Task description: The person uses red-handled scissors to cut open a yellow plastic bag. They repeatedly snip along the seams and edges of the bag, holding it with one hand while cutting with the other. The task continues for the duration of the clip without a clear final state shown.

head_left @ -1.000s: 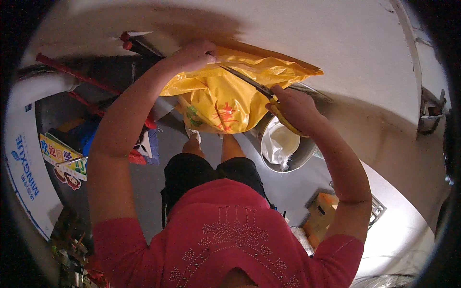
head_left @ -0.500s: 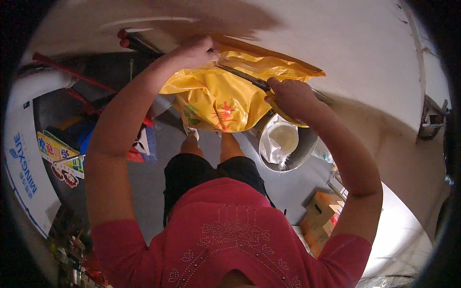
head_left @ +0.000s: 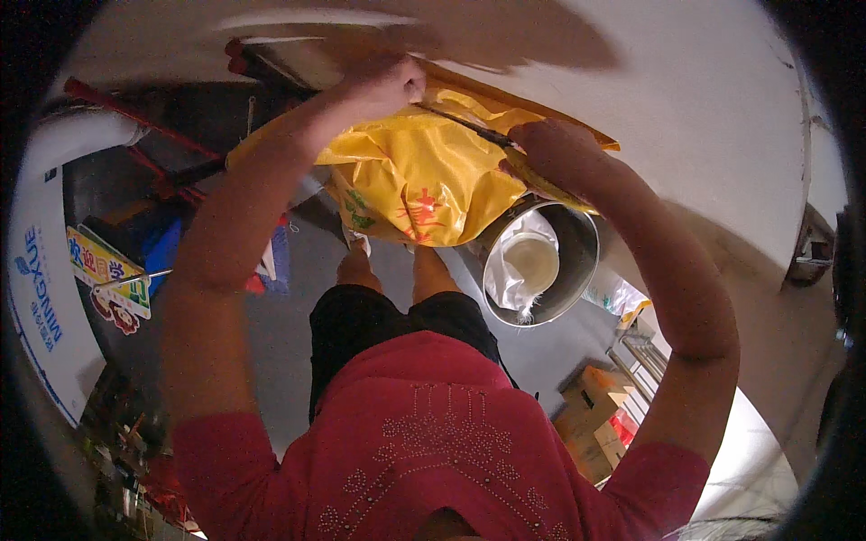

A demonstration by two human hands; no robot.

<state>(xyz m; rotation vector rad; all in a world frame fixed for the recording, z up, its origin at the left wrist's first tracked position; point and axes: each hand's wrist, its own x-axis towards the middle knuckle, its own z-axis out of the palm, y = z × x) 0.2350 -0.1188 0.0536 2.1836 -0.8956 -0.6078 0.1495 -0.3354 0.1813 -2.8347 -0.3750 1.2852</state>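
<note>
In the head view, the yellow sack (head_left: 424, 185) hangs in front of the person's legs, in the upper middle, its red and green print facing the body. The left hand (head_left: 383, 95) is at the sack's upper edge, its fingers closed tight on the plastic. The right hand (head_left: 561, 155), at the sack's right end, is wrapped round the yellow handles of the scissors (head_left: 487, 134). The blades lie along the sack's upper edge, their tips close to the left hand; how far apart they stand cannot be told.

Just below the sack's right side is a metal pail (head_left: 591, 266), with white plastic (head_left: 507, 281) and a pale tub (head_left: 532, 259) inside it. Beyond the sack rises the wall (head_left: 713, 99). Left of the sack lean red poles (head_left: 135, 126); nearer the body on that side is a colourful sign (head_left: 108, 270), and farther left a white panel (head_left: 50, 311). A box (head_left: 582, 428) stands on the floor (head_left: 289, 361), well right of the sack and nearer the body.
</note>
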